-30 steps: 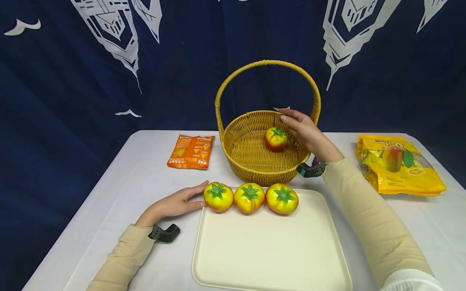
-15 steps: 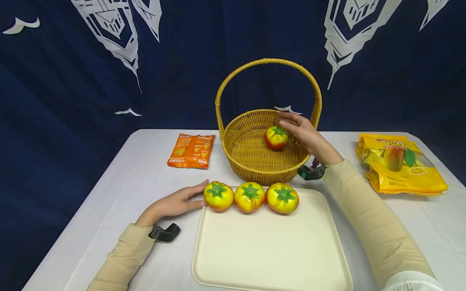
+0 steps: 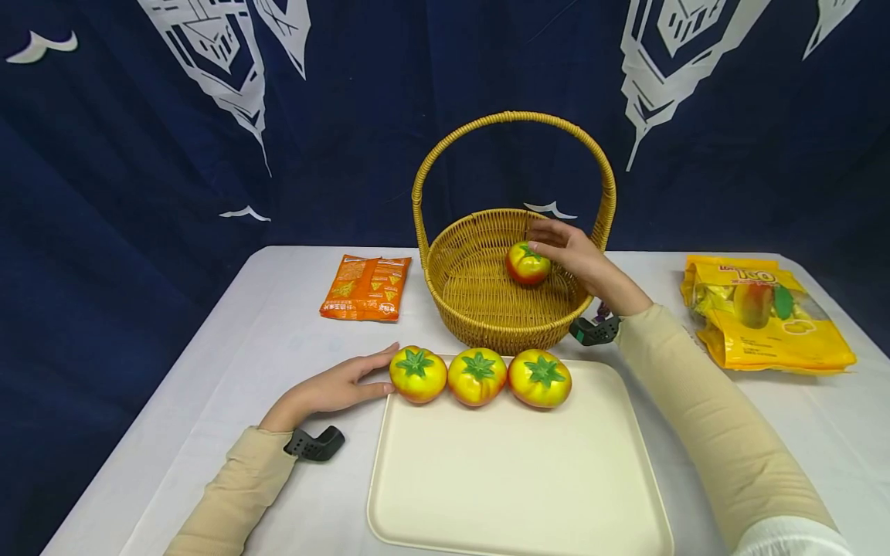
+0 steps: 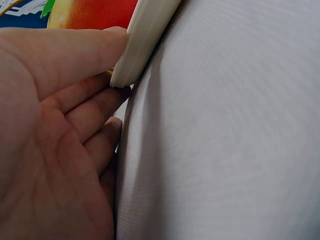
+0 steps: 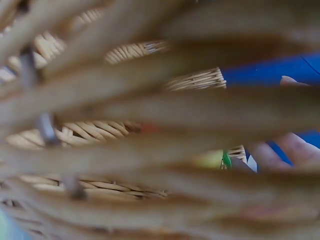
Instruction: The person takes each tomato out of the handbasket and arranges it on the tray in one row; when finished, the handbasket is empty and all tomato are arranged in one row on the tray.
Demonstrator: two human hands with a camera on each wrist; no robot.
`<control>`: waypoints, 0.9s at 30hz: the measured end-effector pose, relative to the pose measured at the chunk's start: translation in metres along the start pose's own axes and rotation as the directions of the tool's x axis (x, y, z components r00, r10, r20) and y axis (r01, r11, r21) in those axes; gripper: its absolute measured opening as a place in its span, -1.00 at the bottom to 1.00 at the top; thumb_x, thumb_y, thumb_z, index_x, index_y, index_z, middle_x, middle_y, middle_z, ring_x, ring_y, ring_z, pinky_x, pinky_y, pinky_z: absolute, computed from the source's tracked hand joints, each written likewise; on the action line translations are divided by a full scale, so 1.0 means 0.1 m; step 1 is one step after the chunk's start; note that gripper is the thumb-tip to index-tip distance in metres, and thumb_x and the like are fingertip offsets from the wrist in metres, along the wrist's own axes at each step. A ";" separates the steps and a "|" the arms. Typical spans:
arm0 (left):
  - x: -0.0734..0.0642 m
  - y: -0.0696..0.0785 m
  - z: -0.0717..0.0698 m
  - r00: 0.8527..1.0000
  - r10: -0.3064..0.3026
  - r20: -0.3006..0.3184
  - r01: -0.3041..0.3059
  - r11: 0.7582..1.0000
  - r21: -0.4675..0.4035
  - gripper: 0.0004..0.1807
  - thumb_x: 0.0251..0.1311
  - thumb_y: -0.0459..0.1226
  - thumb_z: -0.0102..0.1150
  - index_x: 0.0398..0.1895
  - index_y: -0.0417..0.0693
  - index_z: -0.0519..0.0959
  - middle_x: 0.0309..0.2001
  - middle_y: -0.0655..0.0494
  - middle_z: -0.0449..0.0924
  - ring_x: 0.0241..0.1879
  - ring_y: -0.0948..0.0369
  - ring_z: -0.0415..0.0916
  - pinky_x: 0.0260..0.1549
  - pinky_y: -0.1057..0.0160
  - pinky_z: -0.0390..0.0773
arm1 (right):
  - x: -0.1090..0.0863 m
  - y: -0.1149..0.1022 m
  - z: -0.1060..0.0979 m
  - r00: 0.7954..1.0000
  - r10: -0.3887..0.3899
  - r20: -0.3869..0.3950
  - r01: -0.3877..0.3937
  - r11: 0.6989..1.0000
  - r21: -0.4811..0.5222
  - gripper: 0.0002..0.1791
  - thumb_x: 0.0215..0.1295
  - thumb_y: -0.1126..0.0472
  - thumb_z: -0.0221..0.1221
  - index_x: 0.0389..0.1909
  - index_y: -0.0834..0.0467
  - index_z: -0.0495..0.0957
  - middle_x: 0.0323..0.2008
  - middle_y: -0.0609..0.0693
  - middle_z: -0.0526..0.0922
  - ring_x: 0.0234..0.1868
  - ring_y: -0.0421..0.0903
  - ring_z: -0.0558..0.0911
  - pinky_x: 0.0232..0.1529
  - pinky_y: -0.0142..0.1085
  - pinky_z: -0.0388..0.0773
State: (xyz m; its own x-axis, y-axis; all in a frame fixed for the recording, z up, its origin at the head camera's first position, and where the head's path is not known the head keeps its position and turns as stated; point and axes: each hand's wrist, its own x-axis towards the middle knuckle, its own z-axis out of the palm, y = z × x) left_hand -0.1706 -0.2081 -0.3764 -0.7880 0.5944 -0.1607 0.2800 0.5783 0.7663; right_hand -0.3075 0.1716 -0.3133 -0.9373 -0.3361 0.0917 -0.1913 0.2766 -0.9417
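A yellow-red toy tomato [image 3: 528,264] with a green leafy top sits in the wicker basket [image 3: 507,332]. My right hand [image 3: 573,251] reaches over the basket's right rim, thumb and fingers at the tomato's upper right side; no firm grip shows. Basket weave hides most of that hand [image 5: 292,150] in the right wrist view. Three similar tomatoes [image 3: 477,378] stand in a row along the far edge of the cream tray [image 3: 518,471]. Beside the leftmost one, my left hand [image 3: 341,384] lies with fingers extended; its thumb touches the tray rim [image 4: 145,42] in the left wrist view.
An orange snack packet [image 3: 366,289] lies left of the basket. To the right is a yellow mango candy bag [image 3: 768,316]. The basket's tall arched handle [image 3: 511,116] rises before a dark blue curtain [image 3: 389,93]. White cloth [image 3: 278,309] covers the table.
My right hand has lowered within the basket, bringing its thumb to the tomato there. The left hand and the row of tomatoes have stayed put.
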 end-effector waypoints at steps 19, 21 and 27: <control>0.01 0.02 -0.02 1.000 0.006 -0.007 -0.006 1.000 -0.004 -0.32 0.30 -0.09 0.08 0.41 -0.12 0.14 0.43 -0.01 -0.05 0.38 0.08 -0.12 0.30 0.00 -0.06 | 0.07 -0.01 0.03 0.991 0.046 0.122 -0.016 0.972 -0.232 -0.34 0.26 0.24 0.19 0.31 0.38 0.18 0.26 0.30 0.23 0.22 0.16 0.23 0.26 -0.02 0.13; 0.00 0.02 -0.01 1.000 -0.002 -0.006 0.002 1.000 -0.006 -0.31 0.30 -0.08 0.08 0.42 -0.12 0.14 0.43 0.00 -0.05 0.39 0.07 -0.12 0.30 -0.01 -0.06 | 0.07 0.01 0.04 0.988 0.057 0.145 -0.018 0.966 -0.257 -0.33 0.25 0.26 0.20 0.31 0.38 0.17 0.25 0.31 0.24 0.24 0.16 0.22 0.26 0.00 0.13; 0.00 0.02 0.01 1.000 0.002 -0.002 -0.002 1.000 0.002 -0.32 0.31 -0.09 0.07 0.41 -0.13 0.14 0.43 -0.03 -0.05 0.38 0.04 -0.12 0.29 -0.03 -0.06 | 0.05 0.02 0.05 0.975 0.088 0.206 -0.020 0.951 -0.309 -0.29 0.25 0.25 0.21 0.34 0.36 0.13 0.28 0.33 0.21 0.30 0.21 0.15 0.28 0.05 0.07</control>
State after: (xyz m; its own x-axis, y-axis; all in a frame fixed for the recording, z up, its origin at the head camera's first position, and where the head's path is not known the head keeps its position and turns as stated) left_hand -0.1693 -0.2069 -0.3757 -0.7887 0.5942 -0.1580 0.2827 0.5786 0.7650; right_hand -0.3113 0.1661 -0.3167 -0.8703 -0.4888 -0.0598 -0.2531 0.5482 -0.7972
